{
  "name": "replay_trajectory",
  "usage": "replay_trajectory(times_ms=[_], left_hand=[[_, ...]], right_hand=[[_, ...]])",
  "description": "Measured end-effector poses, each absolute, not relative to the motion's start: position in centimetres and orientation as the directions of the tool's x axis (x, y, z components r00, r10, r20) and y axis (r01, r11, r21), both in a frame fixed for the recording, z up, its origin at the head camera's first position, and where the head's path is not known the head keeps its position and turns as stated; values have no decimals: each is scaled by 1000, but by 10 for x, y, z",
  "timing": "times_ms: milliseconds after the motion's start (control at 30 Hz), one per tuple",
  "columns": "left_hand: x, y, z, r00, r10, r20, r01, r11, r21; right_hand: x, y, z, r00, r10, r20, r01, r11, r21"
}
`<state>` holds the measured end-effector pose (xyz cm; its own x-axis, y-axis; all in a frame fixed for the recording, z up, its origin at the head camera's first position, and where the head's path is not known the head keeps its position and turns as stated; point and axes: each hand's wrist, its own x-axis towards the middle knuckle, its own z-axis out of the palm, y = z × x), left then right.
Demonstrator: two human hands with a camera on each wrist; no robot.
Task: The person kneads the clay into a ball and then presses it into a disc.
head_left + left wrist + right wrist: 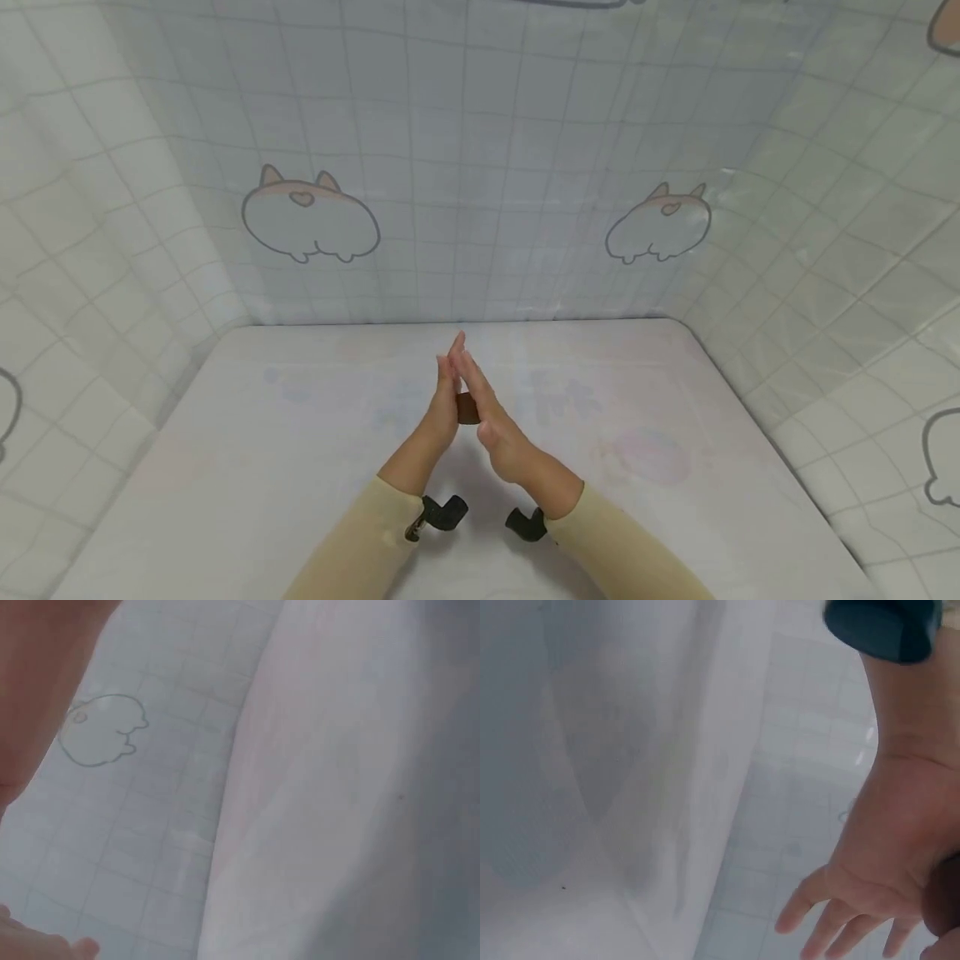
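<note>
A small dark brown piece (468, 408) with a flat-looking near face sits between my two palms in the head view. My left hand (443, 405) presses it from the left with straight fingers pointing up and away. From the right, my right hand (497, 429) leans against it, fingers extended, and the fingertips of both hands meet above it. In the right wrist view the rounded brown piece (941, 896) lies against an open palm (889, 847) with fingers spread. Most of the piece is hidden by the hands. The left wrist view catches only skin at its left edge.
Both hands are held over a white table (247, 467) with faint coloured prints. A pale gridded sheet (480, 167) with cartoon animals encloses the back and sides. Dark wrist cameras (446, 512) stick inward from the cream sleeves (360, 546).
</note>
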<state>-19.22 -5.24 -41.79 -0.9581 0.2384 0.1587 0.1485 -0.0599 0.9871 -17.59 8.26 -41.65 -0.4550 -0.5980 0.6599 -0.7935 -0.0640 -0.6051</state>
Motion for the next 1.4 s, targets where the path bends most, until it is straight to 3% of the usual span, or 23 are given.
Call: replay_trajectory(times_ms=[233, 400, 700, 833, 1133, 1400], left_hand=[[-185, -44, -429, -947, 289, 142, 175, 91, 980], [-176, -39, -432, -926, 327, 188, 237, 116, 965], [-167, -35, -426, -831, 453, 322, 295, -131, 946], [-165, -34, -424, -814, 449, 367, 315, -189, 930], [-166, -39, -419, -819, 354, 451, 344, -328, 880], [-167, -40, -408, -849, 230, 476, 433, -213, 876]], right_hand=[[-180, 85, -413, -588, -486, 646, -756, 47, -653], [-189, 89, -404, -635, -408, 656, -745, 99, -660], [-210, 96, -403, -761, -363, 539, -620, 162, -767], [-213, 97, -406, -804, -386, 453, -548, 182, -816], [-214, 95, -419, -786, -467, 405, -548, 225, -805], [-204, 90, -427, -751, -501, 430, -582, 194, -790]])
